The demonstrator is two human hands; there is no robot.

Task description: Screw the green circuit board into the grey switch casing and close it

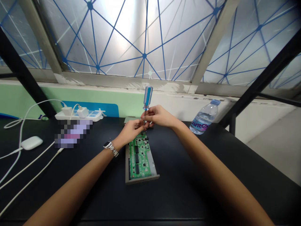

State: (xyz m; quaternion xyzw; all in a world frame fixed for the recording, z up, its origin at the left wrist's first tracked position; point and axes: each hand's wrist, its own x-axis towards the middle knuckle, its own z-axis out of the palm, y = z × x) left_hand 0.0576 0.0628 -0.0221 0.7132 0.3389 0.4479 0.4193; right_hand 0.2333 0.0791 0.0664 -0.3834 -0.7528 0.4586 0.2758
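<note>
A screwdriver (147, 96) with a blue and clear handle stands nearly upright over the far end of a green circuit board (141, 157). The board lies in a shallow grey metal tray (127, 169) on the black table. My right hand (158, 115) pinches the screwdriver's shaft just below the handle. Close beside it, my left hand (131, 130) has its fingers together around the lower shaft, near the board. The screwdriver's tip and whatever it touches are hidden by my fingers. A watch (108, 145) is on my left wrist.
A water bottle (204, 117) stands tilted-looking at the right back. On the left are a white power strip (80, 115) with plugged chargers, a blurred-out phone-like object (72, 135), a white case (32, 142) and several cables. A wall and windows rise behind the black table (188, 175).
</note>
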